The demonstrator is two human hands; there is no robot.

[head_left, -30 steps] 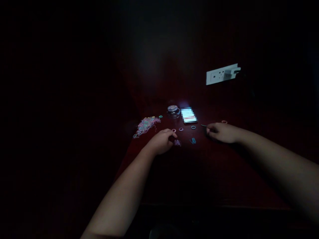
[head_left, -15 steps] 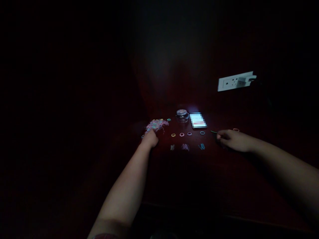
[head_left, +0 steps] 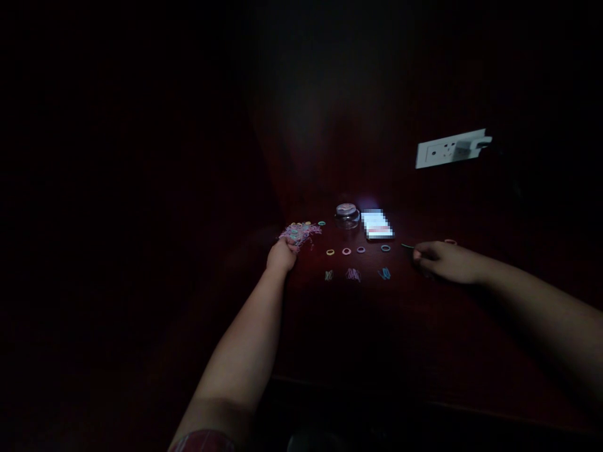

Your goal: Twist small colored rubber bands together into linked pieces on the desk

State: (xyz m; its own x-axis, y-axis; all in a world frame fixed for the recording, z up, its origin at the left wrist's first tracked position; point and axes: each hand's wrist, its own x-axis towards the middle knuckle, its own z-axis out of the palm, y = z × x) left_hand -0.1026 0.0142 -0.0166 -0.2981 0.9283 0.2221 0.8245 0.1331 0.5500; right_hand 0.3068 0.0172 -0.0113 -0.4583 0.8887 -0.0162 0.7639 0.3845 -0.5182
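Observation:
My left hand (head_left: pixel 282 255) is at the near edge of a pile of small, thin, mostly pink and purple elastic bands (head_left: pixel 304 233). Its fingers are closed at the pile, and what they grip, if anything, is too small to name. My right hand (head_left: pixel 443 260) rests low over the table's right side with fingers curled and pressed together; their contents are hidden. Just left of its fingertips lies a thin green band (head_left: pixel 407 246). Between my hands runs a row of ring-shaped hair ties: yellow (head_left: pixel 330 252), pink (head_left: pixel 347 251), purple (head_left: pixel 360 250) and blue (head_left: pixel 385 248).
Nearer me lie small groups of yellowish bands (head_left: pixel 328 275), purple bands (head_left: pixel 353 275) and blue bands (head_left: pixel 385 274). Behind stand a clear lidded jar (head_left: pixel 347 213) and a lit phone (head_left: pixel 377 225). A socket panel (head_left: pixel 450 149) with a plug is on the wall. Surroundings are very dark.
My left hand has turned slightly at the pile's near edge, its fingertips now showing more. My right hand keeps its curled pose. The whole view has shifted a little.

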